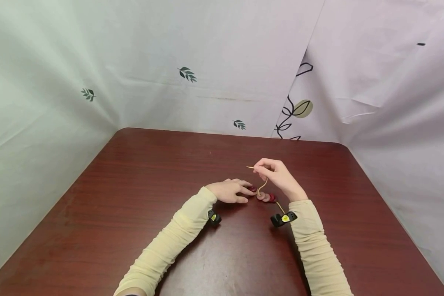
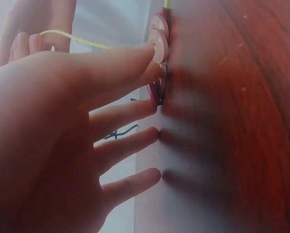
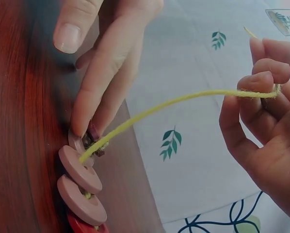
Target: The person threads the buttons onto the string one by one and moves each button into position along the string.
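Observation:
A yellow cord (image 3: pixel 169 103) runs through a row of buttons on the tabletop. Two of them are pink buttons (image 3: pixel 82 200), followed by a red button (image 1: pixel 272 198). My right hand (image 1: pixel 280 176) is raised above the row and pinches the cord, whose thin tip pokes out to the left. From there the cord sags down into a pink button (image 2: pixel 158 47). My left hand (image 1: pixel 227 192) lies low with fingers spread, its fingertips touching a dark red button (image 1: pixel 253 188) and a pale one beside it at the row's left end. Those fingers partly hide both.
The brown wooden table (image 1: pixel 151 172) has rounded far corners. Behind it and along the sides hang white sheets (image 1: pixel 151 98) printed with leaves. A black camera band (image 1: pixel 283 219) sits on the right wrist and another (image 1: pixel 214 218) on the left. The cord's other end trails toward the right sleeve.

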The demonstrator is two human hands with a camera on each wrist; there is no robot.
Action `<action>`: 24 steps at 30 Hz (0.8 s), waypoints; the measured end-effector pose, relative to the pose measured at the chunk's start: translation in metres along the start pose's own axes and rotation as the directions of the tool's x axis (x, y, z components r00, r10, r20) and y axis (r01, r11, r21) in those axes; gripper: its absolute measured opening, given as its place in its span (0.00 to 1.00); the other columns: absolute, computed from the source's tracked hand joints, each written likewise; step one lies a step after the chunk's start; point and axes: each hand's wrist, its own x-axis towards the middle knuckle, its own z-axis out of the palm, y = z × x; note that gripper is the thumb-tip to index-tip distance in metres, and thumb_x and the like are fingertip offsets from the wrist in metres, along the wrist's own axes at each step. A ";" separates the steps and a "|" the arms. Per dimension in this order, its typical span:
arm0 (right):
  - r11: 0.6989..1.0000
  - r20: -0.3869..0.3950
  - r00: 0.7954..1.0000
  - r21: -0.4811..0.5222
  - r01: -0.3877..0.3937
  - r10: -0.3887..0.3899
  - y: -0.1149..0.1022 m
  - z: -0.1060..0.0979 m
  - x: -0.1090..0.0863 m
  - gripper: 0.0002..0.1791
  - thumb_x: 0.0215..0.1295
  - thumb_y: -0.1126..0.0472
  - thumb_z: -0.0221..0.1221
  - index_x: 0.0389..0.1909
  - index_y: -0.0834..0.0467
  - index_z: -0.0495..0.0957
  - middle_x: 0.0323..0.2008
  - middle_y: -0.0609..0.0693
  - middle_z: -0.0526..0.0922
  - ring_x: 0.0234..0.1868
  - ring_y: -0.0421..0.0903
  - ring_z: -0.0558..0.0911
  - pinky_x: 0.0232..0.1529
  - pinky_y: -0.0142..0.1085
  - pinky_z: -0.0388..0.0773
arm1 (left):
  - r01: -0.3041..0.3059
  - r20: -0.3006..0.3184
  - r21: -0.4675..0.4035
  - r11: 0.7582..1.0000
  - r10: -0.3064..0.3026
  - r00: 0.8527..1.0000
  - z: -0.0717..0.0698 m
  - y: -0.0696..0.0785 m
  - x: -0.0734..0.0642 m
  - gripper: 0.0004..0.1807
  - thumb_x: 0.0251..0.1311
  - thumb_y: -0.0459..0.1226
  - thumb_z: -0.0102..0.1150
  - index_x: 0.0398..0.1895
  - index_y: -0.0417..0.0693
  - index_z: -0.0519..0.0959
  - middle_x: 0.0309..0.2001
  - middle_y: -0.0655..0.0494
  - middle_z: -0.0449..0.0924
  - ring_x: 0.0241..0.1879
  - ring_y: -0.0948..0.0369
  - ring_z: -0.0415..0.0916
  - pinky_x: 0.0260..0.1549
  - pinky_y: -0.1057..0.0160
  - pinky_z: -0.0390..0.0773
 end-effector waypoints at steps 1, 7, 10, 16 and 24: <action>1.000 0.002 1.000 -0.001 0.001 -0.001 0.000 0.000 0.000 0.10 0.71 0.58 0.54 0.39 0.60 0.79 0.18 0.44 0.71 0.23 0.40 0.71 0.31 0.38 0.70 | 0.001 -0.006 0.003 1.000 -0.001 1.000 0.000 0.000 0.000 0.22 0.70 0.45 0.50 0.66 0.62 0.71 0.72 0.56 0.63 0.74 0.56 0.56 0.68 0.47 0.59; 1.000 0.005 1.000 -0.011 0.003 -0.003 0.002 0.000 0.001 0.10 0.71 0.58 0.54 0.38 0.62 0.79 0.18 0.45 0.70 0.23 0.40 0.71 0.31 0.38 0.70 | -0.007 -0.036 0.029 1.000 0.008 0.999 0.001 -0.002 0.002 0.21 0.69 0.45 0.52 0.64 0.60 0.74 0.68 0.54 0.68 0.70 0.55 0.61 0.63 0.52 0.63; 1.000 0.008 1.000 -0.020 0.005 -0.005 0.003 0.000 0.001 0.10 0.71 0.58 0.54 0.38 0.61 0.79 0.18 0.45 0.70 0.23 0.41 0.71 0.31 0.37 0.70 | -0.025 -0.058 0.043 0.999 0.028 0.998 0.003 -0.003 0.003 0.19 0.68 0.44 0.53 0.62 0.61 0.76 0.66 0.53 0.69 0.68 0.55 0.63 0.60 0.53 0.65; 1.000 0.016 1.000 -0.025 0.004 -0.004 0.002 -0.001 0.000 0.10 0.71 0.58 0.55 0.38 0.60 0.80 0.18 0.46 0.70 0.22 0.41 0.71 0.29 0.38 0.69 | -0.037 -0.035 0.036 0.999 0.038 0.999 0.006 0.000 0.006 0.20 0.68 0.44 0.53 0.63 0.61 0.75 0.73 0.54 0.60 0.73 0.56 0.56 0.65 0.48 0.61; 0.999 0.029 0.999 -0.025 0.022 -0.022 0.004 -0.001 0.002 0.10 0.71 0.60 0.54 0.39 0.62 0.80 0.18 0.45 0.71 0.22 0.40 0.70 0.28 0.40 0.71 | -0.040 -0.002 0.034 0.999 0.040 0.999 0.005 0.004 0.006 0.22 0.68 0.44 0.53 0.64 0.57 0.73 0.74 0.55 0.59 0.75 0.56 0.53 0.66 0.49 0.60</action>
